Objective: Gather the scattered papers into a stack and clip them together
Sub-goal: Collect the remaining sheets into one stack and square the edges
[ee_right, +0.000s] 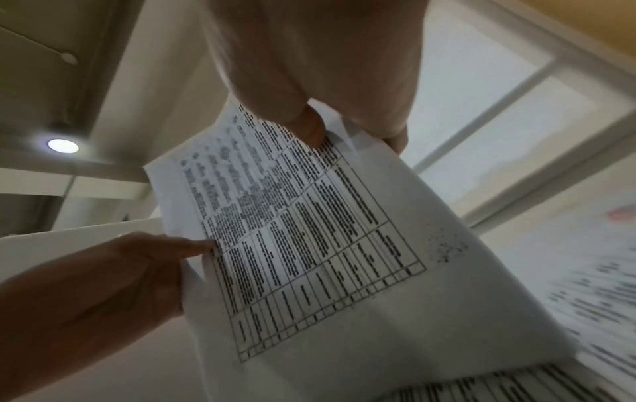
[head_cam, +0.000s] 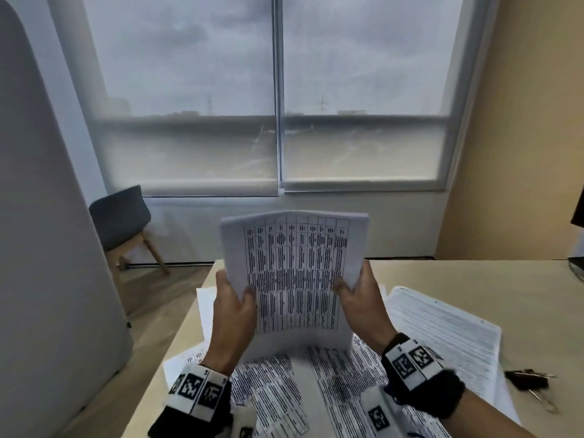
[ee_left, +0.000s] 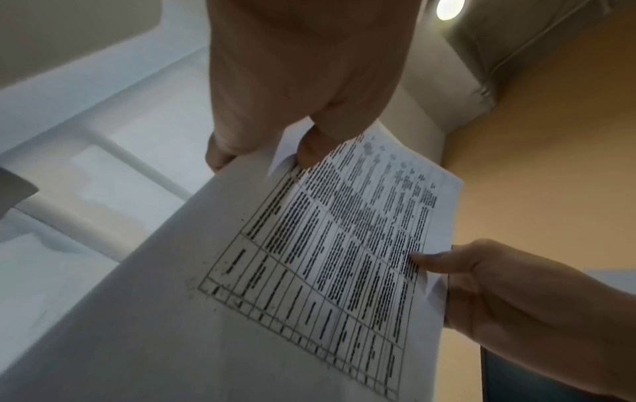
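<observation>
A stack of printed table sheets stands upright on its bottom edge over the desk. My left hand grips its left side, thumb on the front page. My right hand grips the right side the same way. In the left wrist view the stack shows with my left thumb on it and my right hand opposite. The right wrist view shows the stack, my right thumb and my left hand. Black binder clips lie on the desk at right.
More printed sheets lie flat on the beige desk under my hands, and another sheet lies to the right. A grey chair stands left of the desk by the window. A dark object sits at the far right edge.
</observation>
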{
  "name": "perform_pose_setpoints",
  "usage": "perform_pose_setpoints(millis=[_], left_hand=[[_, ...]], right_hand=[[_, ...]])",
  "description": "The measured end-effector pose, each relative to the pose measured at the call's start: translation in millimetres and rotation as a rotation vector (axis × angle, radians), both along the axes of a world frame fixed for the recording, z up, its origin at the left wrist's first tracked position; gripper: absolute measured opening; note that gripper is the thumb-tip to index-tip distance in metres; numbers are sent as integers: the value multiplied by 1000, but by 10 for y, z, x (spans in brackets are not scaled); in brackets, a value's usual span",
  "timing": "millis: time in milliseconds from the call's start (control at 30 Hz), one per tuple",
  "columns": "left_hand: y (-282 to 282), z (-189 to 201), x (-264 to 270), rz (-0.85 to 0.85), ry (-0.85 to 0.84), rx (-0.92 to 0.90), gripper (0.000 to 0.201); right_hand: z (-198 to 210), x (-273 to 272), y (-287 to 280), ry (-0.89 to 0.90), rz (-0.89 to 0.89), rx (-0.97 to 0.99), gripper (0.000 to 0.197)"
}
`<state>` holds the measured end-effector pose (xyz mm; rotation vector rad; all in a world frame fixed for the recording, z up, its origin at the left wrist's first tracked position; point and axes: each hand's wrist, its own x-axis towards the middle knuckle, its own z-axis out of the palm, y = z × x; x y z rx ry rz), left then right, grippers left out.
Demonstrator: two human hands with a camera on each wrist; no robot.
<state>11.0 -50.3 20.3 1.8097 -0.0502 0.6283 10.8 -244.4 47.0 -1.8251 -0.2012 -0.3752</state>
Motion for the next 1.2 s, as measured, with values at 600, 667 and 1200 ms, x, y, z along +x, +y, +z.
perform_pose_setpoints(millis=[600, 667, 1200], left_hand=[[105, -99, 139, -126, 55, -25, 33], [159, -189, 161, -181, 90, -28, 26], [877, 158, 231, -11, -25, 240, 55]], right_hand=[[-216, 165, -86, 76, 39, 57, 25], [-311, 189, -103, 91, 18, 46, 19], [-495, 1010, -1601, 563, -229, -998, 70]])
